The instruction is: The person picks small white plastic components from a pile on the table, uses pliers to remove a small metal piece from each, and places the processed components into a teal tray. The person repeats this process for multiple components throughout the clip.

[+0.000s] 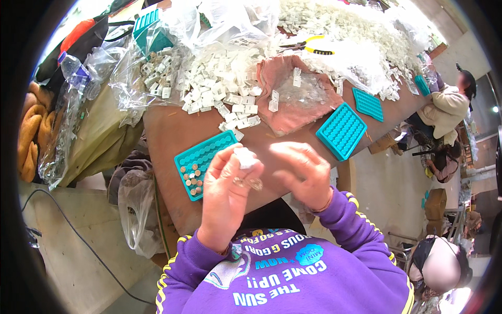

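White plastic piece [244, 157] sits in the left hand [226, 191], its grip narrowed around it above the table [170, 133]; round brown pieces [254, 183] show just below. The right hand [307, 175] is blurred, but its grip looks loosely spread beside the piece, holding nothing visible. Work seems early: round discs [194, 181] occupy only the near part of a teal ridged tray [210, 146], and a large heap of white pieces [214, 78] lies beyond. The brown tabletop also carries pink cloth [273, 124] and yellow-handled pliers [318, 51]. Other people [448, 111] occupy the room's right side.
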A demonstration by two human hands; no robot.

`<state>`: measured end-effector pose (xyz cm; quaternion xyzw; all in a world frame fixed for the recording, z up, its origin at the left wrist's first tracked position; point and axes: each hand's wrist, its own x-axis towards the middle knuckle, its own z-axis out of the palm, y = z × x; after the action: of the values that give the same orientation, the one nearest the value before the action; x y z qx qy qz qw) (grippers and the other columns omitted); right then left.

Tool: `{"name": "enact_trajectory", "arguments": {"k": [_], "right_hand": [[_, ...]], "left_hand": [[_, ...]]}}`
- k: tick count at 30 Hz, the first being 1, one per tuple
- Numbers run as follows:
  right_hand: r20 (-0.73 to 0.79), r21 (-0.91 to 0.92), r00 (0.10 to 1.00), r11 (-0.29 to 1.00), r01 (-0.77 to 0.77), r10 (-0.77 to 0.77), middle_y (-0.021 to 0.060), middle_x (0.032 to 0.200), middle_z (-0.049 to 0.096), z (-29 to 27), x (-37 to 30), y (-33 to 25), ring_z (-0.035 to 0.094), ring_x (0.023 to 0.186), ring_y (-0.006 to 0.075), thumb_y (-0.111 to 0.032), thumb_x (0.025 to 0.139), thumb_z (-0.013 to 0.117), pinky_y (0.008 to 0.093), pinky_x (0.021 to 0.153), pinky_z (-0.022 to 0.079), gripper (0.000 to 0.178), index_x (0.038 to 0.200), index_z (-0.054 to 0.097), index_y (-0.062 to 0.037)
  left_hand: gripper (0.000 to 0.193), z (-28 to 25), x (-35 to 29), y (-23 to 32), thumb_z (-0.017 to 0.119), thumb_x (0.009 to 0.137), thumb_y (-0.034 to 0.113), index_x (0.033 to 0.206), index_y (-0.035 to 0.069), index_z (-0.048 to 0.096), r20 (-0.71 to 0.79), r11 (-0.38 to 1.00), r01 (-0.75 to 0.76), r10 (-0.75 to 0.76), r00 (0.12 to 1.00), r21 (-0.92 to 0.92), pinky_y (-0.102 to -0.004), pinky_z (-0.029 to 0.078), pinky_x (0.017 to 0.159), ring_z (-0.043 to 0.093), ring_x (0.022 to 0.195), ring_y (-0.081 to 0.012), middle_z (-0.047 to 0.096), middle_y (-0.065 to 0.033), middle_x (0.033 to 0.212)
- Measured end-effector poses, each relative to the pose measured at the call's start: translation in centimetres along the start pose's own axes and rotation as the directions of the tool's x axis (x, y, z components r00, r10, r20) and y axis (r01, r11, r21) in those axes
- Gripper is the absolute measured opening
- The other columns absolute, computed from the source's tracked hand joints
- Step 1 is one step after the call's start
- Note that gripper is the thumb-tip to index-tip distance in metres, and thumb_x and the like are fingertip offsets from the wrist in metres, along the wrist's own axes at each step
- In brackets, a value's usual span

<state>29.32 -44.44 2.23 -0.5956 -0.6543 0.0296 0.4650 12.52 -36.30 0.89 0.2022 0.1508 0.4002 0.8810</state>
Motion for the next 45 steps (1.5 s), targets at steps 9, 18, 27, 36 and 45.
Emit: {"name": "enact_trajectory", "arguments": {"k": [9,18,27,36,45], "right_hand": [[-0.007,-0.318,0.96,0.909,-0.269,0.282,0.0126,0.094,0.067,-3.9,2.3,5.4,0.066,0.081,0.0279,-0.01,0.084,0.067,0.0341,0.07,0.053,0.017,0.1,0.069,-0.0046],[0.124,-0.56,0.978,0.826,-0.072,0.169,0.0107,0.084,0.059,1.9,4.2,10.0,0.062,0.084,0.0306,-0.014,0.083,0.063,0.0403,0.071,0.051,0.005,0.083,0.064,-0.0093],[-0.007,-0.245,0.926,0.897,-0.367,0.377,0.0076,0.082,0.067,0.8,5.3,6.9,0.062,0.07,0.0136,0.001,0.079,0.07,0.0258,0.063,0.049,0.009,0.088,0.071,0.0003],[0.216,0.098,0.974,0.991,-0.09,0.067,0.0078,0.086,0.067,0.1,9.1,-0.2,0.065,0.076,0.0179,0.004,0.078,0.065,0.0277,0.064,0.051,0.02,0.093,0.073,-0.0052],[0.301,-0.008,0.942,0.988,0.157,-0.148,0.0077,0.083,0.064,0.4,10.5,-1.5,0.065,0.075,0.0264,0.001,0.075,0.066,0.0323,0.065,0.054,0.019,0.092,0.067,-0.0084]], "left_hand": [[0.026,-0.5,4.4,0.3,0.054,0.099,0.01,0.123,0.0,0.054,0.056,0.981,-0.189,0.192,0.98,-0.049,-0.0379,0.05,0.094,0.063,0.104,-0.0239,0.063,-0.014,0.114],[0.028,-2.2,4.1,1.4,0.052,0.1,0.012,0.126,0.002,0.051,0.076,0.968,-0.24,0.245,0.967,-0.071,-0.0395,0.049,0.099,0.063,0.107,-0.0243,0.063,-0.0131,0.115],[0.028,-2.2,4.1,1.7,0.053,0.099,0.011,0.126,0.002,0.052,0.064,0.977,-0.177,0.186,0.98,-0.119,-0.0387,0.052,0.093,0.063,0.107,-0.0253,0.063,-0.0134,0.116],[0.024,-1.3,4.0,1.6,0.058,0.096,0.006,0.118,-0.002,0.057,0.093,0.984,-0.171,0.166,0.982,0.048,-0.0329,0.052,0.091,0.064,0.1,-0.0187,0.064,-0.0117,0.111],[0.032,-1.4,4.0,1.5,0.057,0.098,0.015,0.124,-0.005,0.057,0.155,0.999,-0.037,0.038,0.987,-0.012,-0.0307,0.051,0.087,0.063,0.097,-0.0165,0.065,-0.0094,0.111]]}}
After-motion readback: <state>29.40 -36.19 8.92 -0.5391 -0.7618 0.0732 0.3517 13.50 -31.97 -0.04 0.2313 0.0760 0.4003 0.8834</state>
